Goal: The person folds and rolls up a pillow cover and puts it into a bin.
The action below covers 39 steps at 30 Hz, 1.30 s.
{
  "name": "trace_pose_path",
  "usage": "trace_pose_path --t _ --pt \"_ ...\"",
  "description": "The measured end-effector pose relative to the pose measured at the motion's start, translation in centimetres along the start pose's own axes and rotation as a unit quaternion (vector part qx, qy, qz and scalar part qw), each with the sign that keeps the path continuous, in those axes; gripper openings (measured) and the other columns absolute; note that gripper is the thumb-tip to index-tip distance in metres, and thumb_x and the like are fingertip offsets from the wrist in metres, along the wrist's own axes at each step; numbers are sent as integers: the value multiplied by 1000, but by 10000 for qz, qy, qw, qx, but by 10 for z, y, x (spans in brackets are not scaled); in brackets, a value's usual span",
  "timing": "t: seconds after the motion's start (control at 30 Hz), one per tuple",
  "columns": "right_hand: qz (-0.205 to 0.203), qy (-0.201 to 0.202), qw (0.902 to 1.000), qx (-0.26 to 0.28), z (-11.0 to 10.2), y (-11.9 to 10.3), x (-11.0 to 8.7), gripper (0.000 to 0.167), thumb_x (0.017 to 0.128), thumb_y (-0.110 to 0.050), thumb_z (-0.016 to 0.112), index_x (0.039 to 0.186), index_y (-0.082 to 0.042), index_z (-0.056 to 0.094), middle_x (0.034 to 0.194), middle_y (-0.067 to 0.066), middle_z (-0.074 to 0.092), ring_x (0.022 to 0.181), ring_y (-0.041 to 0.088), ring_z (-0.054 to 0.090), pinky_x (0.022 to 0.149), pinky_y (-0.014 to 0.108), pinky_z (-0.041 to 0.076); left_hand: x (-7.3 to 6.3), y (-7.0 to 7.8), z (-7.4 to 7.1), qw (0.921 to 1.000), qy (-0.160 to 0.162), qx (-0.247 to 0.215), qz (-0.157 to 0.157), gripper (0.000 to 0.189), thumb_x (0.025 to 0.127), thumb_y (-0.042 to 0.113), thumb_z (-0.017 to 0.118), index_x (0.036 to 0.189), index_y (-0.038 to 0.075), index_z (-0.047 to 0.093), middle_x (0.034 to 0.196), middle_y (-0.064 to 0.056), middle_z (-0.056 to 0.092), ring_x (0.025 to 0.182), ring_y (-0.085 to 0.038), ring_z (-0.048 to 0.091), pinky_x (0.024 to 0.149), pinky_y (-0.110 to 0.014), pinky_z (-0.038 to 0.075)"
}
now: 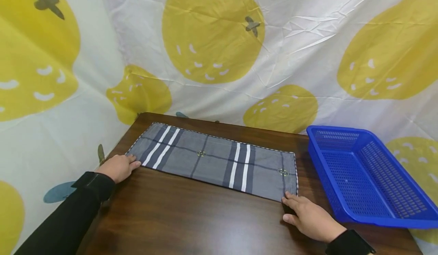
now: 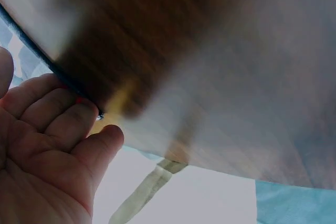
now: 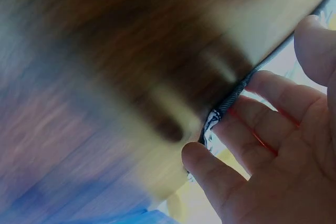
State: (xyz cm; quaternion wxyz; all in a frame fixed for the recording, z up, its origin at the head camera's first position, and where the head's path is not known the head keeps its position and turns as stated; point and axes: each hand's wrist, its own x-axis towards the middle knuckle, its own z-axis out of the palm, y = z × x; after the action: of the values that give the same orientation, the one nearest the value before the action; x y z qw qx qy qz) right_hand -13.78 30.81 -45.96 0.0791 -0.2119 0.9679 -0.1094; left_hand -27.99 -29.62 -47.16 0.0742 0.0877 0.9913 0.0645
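Note:
A grey plaid towel [image 1: 215, 163] with white stripes and stitched edges lies flat on the table as a long, apparently folded strip. At its near left corner, my left hand [image 1: 118, 167] touches the cloth with its fingertips. My right hand [image 1: 313, 217] rests its extended fingers on the near right corner, the thumb apart from the cloth. The left wrist view shows the left palm [image 2: 47, 156] and fingers against the dark towel edge. In the right wrist view, the right fingers [image 3: 278, 108] lie along the towel's hem, with the thumb held away.
A blue perforated plastic basket [image 1: 356, 179] stands on the right side of the brown wooden table [image 1: 191, 213], beyond my right hand. A white curtain [image 1: 301, 49] printed with yellow fruit hangs behind and to the left of the table.

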Motion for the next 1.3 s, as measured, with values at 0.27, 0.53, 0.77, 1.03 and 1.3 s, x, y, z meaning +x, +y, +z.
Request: trace_pose_path --t 0.27,0.53,0.77,1.03,1.3 --pt "-224 203 9993 -210 7 -11 1 53 101 -38 70 140 -1 67 152 23 61 134 47 63 108 61 51 17 -9 -5 9999 49 110 12 57 110 34 55 140 -14 58 142 -38 60 132 -58 58 111 -66 47" --pt "-588 624 9943 -632 10 -17 1 55 100 -42 72 136 -1 70 147 22 65 129 41 67 103 56 55 28 -14 -9 9999 -86 85 -82 58 111 35 51 143 -13 56 147 -37 56 138 -58 53 115 -67 43" --pt "-687 516 9946 -579 11 -20 0 56 99 -43 72 136 0 69 147 22 65 128 42 67 102 56 56 33 -15 -11 9995 -219 147 -157 57 112 33 49 143 -15 55 147 -37 57 138 -57 53 116 -65 43" --pt "-757 377 9945 -616 12 -28 -2 59 99 -45 72 139 -2 68 148 21 65 129 40 67 101 55 56 40 -19 -7 9995 5 314 -49 52 112 27 46 136 -18 59 140 -37 62 133 -55 59 113 -63 46" --pt "-739 119 9952 -624 13 -36 -6 65 100 -51 68 143 -3 65 151 22 62 131 45 65 105 57 54 46 -19 -6 9990 -6 420 -141 55 112 30 50 135 -18 59 137 -39 63 130 -57 60 109 -65 48"
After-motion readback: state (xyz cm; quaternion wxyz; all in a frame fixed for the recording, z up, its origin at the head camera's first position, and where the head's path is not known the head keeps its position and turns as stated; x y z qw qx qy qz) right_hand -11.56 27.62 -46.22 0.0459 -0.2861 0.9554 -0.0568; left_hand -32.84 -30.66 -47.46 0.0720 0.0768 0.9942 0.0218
